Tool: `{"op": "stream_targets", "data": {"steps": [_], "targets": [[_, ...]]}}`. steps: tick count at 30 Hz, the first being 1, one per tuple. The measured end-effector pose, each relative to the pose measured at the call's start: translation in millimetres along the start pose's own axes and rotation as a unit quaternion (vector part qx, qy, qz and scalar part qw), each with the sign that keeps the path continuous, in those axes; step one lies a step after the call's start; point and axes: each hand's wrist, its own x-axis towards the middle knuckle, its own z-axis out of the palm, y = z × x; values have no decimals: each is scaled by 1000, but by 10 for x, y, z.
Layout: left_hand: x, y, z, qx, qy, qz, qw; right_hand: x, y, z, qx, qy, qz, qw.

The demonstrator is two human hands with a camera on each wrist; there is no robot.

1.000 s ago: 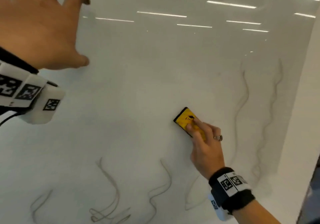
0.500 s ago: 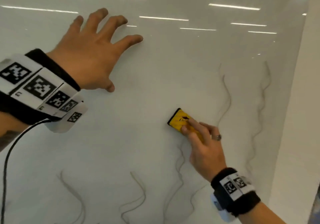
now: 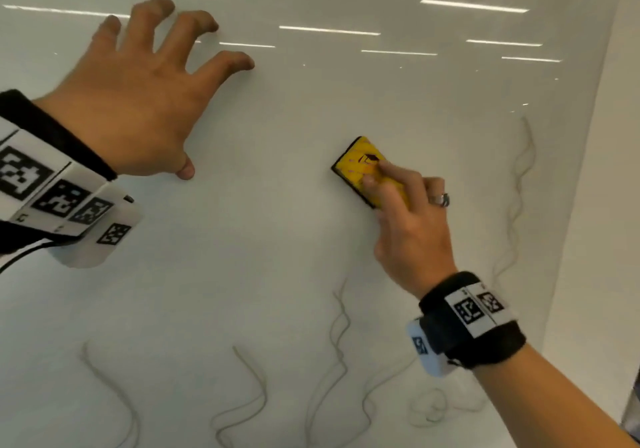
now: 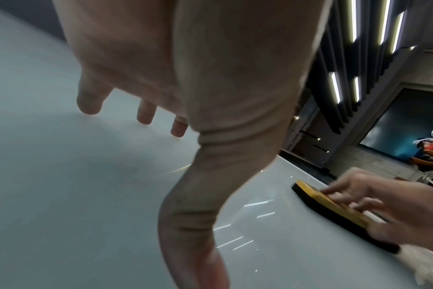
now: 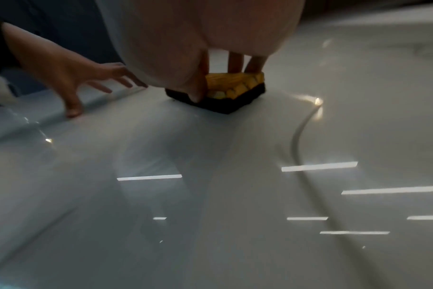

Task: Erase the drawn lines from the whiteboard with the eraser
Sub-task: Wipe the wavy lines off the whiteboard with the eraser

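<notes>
Left hand [image 4: 185,78] fingertips [image 4: 89,105] on whiteboard [image 4: 62,195]

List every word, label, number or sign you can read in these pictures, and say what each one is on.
No text reads clearly anywhere.
Eraser: a small dark printed mark on its yellow top, too blurred to read.
Left wristband: black-and-white square code patterns, no letters.
Right wristband: the same kind of code squares, no letters.
Whiteboard: only wavy drawn lines, no writing.

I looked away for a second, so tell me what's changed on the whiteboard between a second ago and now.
The left hand has settled with spread fingertips braced on the whiteboard. One wavy line right of the eraser is gone; the other line remains. The right hand still holds the eraser against the board.
</notes>
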Motion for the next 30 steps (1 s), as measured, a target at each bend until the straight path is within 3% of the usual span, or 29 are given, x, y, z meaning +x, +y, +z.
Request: {"op": "stream_targets", "data": {"steps": [4, 5, 9, 11, 12, 14, 16, 18, 19, 22, 24, 26, 30], "targets": [[3, 24, 21, 7, 1, -8, 1000, 534, 170, -91, 28, 62, 152, 986], [2, 18, 24, 9, 3, -8, 1000, 541, 46, -42, 29, 74, 148, 986], [29, -8, 55, 25, 13, -2, 1000, -139, -484, 155, 25, -8, -80, 996], [20, -38, 98, 24, 15, 1, 1000, -353, -272, 88, 18, -27, -84, 996], [6, -51, 120, 22, 16, 1, 1000, -360, -59, 46, 7, -15, -46, 999], [-5, -61, 153, 17, 20, 2, 1000, -274, 442, -54, -18, 27, 100, 994], [11, -59, 165, 11, 27, 0, 1000, -114, 880, -186, -6, 77, 257, 963], [30, -53, 171, 8, 29, -4, 1000, -53, 950, -184, 9, 120, 335, 935], [35, -46, 171, 8, 28, -6, 1000, -82, 818, -129, 6, 130, 322, 938], [57, -43, 169, -3, 26, -6, 1000, -481, 193, 96, 10, 80, 118, 990], [60, -60, 170, -27, 15, 0, 1000, -745, 100, 114, 5, 48, 36, 998], [58, -93, 203, -45, 13, 7, 999, -648, 483, 20, -1, 60, 61, 996], [52, -94, 232, -45, 22, 6, 999, 156, 1532, -331, -24, 102, 256, 961]]}}
